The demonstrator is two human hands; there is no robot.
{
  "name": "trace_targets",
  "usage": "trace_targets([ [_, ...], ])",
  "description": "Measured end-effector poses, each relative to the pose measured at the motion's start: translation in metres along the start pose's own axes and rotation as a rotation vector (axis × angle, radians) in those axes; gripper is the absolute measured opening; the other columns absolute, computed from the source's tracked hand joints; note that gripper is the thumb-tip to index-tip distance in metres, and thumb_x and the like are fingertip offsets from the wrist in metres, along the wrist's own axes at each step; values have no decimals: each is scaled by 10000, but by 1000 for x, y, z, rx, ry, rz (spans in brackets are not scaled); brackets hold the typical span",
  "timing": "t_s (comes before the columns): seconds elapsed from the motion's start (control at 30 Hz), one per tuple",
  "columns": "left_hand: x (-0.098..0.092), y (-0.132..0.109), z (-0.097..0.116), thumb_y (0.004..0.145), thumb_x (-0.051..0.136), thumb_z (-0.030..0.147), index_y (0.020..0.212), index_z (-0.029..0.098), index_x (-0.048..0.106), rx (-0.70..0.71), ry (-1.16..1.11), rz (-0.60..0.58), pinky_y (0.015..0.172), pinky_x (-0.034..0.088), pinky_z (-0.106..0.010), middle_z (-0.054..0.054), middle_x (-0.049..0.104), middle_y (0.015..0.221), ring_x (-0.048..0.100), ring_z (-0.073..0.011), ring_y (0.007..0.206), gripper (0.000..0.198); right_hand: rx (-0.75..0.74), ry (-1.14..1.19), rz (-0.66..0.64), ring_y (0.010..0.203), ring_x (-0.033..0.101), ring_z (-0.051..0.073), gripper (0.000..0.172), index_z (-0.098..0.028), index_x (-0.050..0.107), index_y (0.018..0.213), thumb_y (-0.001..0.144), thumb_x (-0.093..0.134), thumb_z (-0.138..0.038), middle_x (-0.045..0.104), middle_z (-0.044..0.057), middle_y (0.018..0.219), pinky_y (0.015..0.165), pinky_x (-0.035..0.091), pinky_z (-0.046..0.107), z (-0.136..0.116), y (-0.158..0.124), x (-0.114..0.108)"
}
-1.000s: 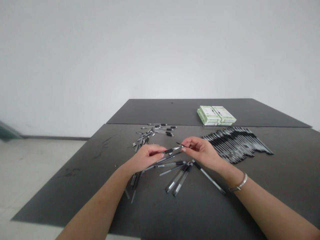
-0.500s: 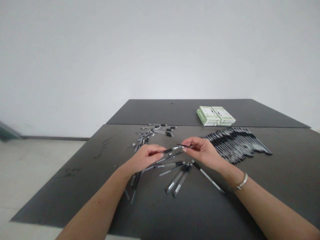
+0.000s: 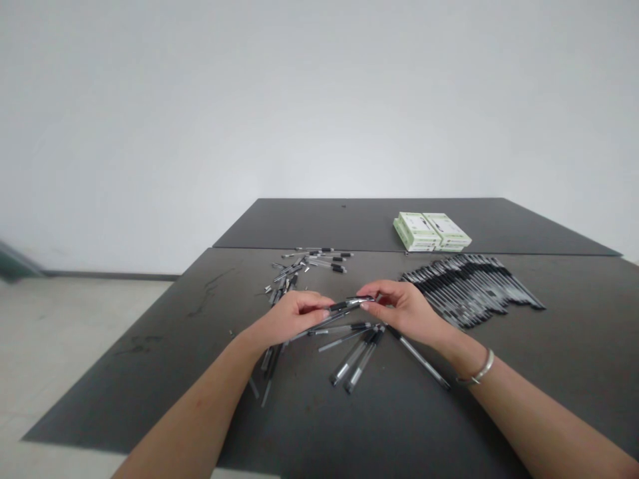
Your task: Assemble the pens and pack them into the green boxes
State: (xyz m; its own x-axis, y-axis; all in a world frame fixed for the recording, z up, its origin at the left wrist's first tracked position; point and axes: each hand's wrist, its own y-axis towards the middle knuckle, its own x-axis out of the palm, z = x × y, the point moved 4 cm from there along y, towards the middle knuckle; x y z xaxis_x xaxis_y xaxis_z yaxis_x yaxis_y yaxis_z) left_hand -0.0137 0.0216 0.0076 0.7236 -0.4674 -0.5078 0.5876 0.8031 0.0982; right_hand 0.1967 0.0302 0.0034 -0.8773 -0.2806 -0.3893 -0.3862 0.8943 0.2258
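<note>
My left hand (image 3: 299,314) is closed around a gel pen (image 3: 339,307), whose black grip sticks out to the right between thumb and fingers. At the other end, my right hand (image 3: 399,309) pinches a pen cap (image 3: 360,299) with a dark clip, which sits over or right against the pen's tip; the fingertips partly hide the join. Below both hands lie loose pens with black grips (image 3: 372,336). Another pen (image 3: 419,359) slants on the table under my right wrist.
Loose pen parts (image 3: 287,286) are scattered to the left and behind my hands. A dense row of capped pens (image 3: 474,286) covers the right of the dark table (image 3: 164,379). Stacked green and white boxes (image 3: 432,231) stand farther back.
My right hand has come slightly left and brought the cap to the pen's tip. The clip, seen apart above the tip before, now lies along the pen.
</note>
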Motion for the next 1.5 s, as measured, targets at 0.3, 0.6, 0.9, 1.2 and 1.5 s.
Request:
trace_targets([
  [0.3,2,0,-4,887,553,239,1101,159,716,61,44,-24,762,449,-259,-61,695,918,617,-162,828,280,-43,-73,-30,650,566,136,213,-163,731,929,812,659,-326,704,57,825,578,455,259,-6,0,0],
  [0.6,4,2,-6,885,548,227,1041,138,727,69,51,-21,712,435,-244,-49,651,851,593,-149,781,253,-11,-60,-9,614,563,125,236,-140,746,917,780,678,-320,724,65,812,569,459,247,-2,-1,4],
  [0.9,8,3,-5,893,532,239,989,115,734,124,128,10,652,401,-239,-35,591,748,556,-136,696,256,5,26,-1,647,614,139,201,-138,747,901,779,692,-288,732,57,775,595,477,240,10,-3,11],
  [1.2,8,3,-3,891,520,230,934,112,736,149,175,21,612,374,-237,-21,549,702,530,-131,650,250,30,34,31,626,613,138,205,-127,755,882,762,702,-285,739,67,766,575,476,237,17,-2,15],
  [1.5,10,3,-5,885,519,237,930,108,736,109,162,15,625,388,-240,-37,576,725,548,-141,673,256,25,28,30,622,612,139,192,-134,751,874,774,684,-283,737,63,763,572,475,241,17,-3,17],
])
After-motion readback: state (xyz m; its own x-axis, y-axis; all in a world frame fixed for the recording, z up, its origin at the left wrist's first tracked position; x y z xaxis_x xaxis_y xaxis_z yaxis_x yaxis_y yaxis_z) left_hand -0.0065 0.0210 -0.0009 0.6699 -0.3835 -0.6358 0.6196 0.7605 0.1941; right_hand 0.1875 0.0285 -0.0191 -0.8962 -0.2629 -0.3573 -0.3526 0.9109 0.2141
